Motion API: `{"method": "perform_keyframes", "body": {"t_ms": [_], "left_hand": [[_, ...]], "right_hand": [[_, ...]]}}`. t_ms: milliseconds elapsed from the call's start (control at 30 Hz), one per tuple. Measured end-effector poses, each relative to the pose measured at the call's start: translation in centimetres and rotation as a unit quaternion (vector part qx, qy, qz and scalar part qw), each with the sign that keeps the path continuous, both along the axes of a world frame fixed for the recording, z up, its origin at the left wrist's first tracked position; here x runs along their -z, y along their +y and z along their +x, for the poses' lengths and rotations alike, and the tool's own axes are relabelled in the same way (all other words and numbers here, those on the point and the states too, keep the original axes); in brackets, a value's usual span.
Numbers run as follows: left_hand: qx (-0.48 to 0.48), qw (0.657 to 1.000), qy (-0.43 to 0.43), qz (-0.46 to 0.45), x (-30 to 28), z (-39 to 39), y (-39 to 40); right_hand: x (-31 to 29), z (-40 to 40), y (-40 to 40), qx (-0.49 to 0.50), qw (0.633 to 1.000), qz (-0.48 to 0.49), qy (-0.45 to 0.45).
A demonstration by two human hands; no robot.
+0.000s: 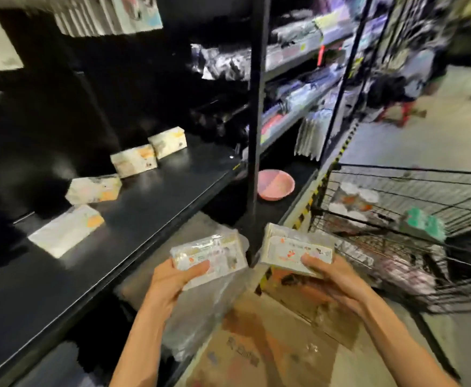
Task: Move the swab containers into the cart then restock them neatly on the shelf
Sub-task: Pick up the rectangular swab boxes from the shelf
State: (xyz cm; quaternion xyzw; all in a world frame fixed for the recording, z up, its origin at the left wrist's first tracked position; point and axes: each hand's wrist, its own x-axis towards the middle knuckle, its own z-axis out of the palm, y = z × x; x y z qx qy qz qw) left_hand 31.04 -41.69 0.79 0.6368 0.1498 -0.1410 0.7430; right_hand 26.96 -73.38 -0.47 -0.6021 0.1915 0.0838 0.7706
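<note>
My left hand grips a pale wrapped swab container from below, thumb on its front face. My right hand grips a second swab container the same way. Both boxes hang in front of the black shelf post, below the level of the shelf board. Several more swab containers stand in a row on the black shelf, among them one at the near end and one at the far end. The wire cart stands to the right with packets in it.
A cardboard box with clear plastic wrap lies on the floor under my hands. A pink bowl sits on the lower shelf. Shelves of packaged goods run along the aisle behind the post. Red stools stand far off.
</note>
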Motion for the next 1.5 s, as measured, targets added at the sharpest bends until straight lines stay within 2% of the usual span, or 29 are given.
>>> {"method": "perform_keyframes", "body": {"t_ms": [200, 400, 600, 767, 1000, 1267, 1500], "left_hand": [[0.131, 0.991, 0.022, 0.002, 0.6, 6.0, -10.5], [0.219, 0.975, 0.01, 0.029, 2.5, 14.3, -19.9], [0.252, 0.967, 0.011, 0.042, 3.6, 23.3, -28.5], [0.287, 0.956, 0.021, 0.063, 5.0, 28.5, -35.4], [0.296, 0.947, 0.067, 0.1, 9.3, 32.6, -44.4], [0.298, 0.931, 0.099, 0.186, 16.1, 35.6, -53.8], [0.29, 0.899, 0.196, 0.263, 24.3, 38.3, -57.0]], "right_hand": [[1.9, -1.4, -9.0, 0.106, 0.994, 0.03, 0.017], [3.5, 1.3, -16.2, 0.203, 0.978, 0.051, 0.025], [3.8, 6.4, -22.6, 0.29, 0.954, 0.067, 0.018], [4.5, 9.9, -27.4, 0.328, 0.943, 0.044, 0.035], [7.6, 15.3, -35.3, 0.336, 0.939, 0.049, 0.055], [15.1, 21.9, -42.9, 0.216, 0.962, 0.008, 0.167], [22.6, 25.2, -45.0, 0.203, 0.944, 0.009, 0.261]]}}
